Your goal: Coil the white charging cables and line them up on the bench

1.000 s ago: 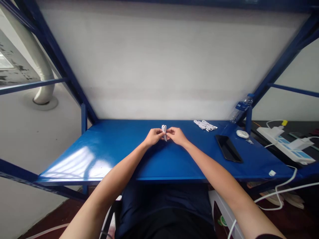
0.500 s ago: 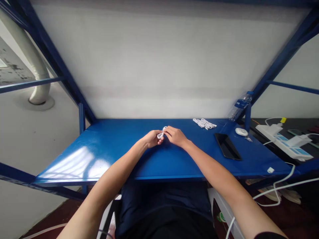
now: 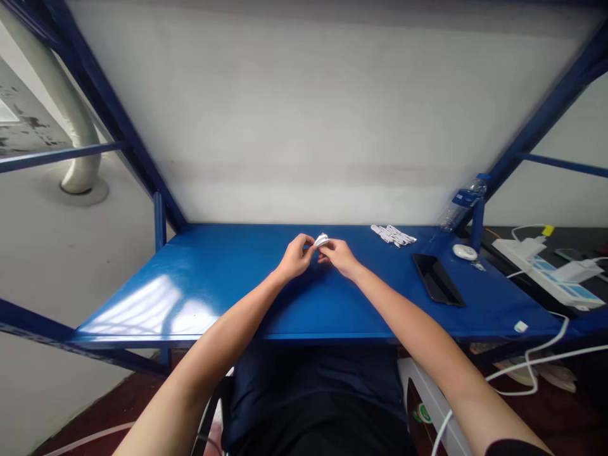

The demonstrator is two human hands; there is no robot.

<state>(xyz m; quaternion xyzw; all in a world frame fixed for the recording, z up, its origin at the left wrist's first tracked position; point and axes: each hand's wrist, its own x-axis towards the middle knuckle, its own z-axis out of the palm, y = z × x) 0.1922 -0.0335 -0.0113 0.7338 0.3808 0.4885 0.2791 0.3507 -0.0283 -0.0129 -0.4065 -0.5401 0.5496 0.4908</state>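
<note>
A small looped white cable point(image 3: 322, 240) is pinched between my two hands, a little above the middle of the blue desk point(image 3: 228, 278). My left hand point(image 3: 297, 256) grips its left side with thumb and fingertips. On the other side, my right hand point(image 3: 338, 256) holds the bundle with its fingers closed. The fingers partly cover the loops, and the cable's ends cannot be made out. Farther back to the right lies a pile of similar white cables point(image 3: 393, 235).
To the right lie a black phone point(image 3: 437, 279), a white oval case point(image 3: 465, 252) and a small white piece point(image 3: 521, 327). A plastic bottle point(image 3: 464, 202) stands by the blue frame post. Beyond the desk is a white power strip point(image 3: 546, 272) with plugs and cords.
Both hands have turned the cable bundle between them. My left hand has rolled from palm up to knuckles up, and the bundle sits slightly higher and farther right. The view has shifted a little.
</note>
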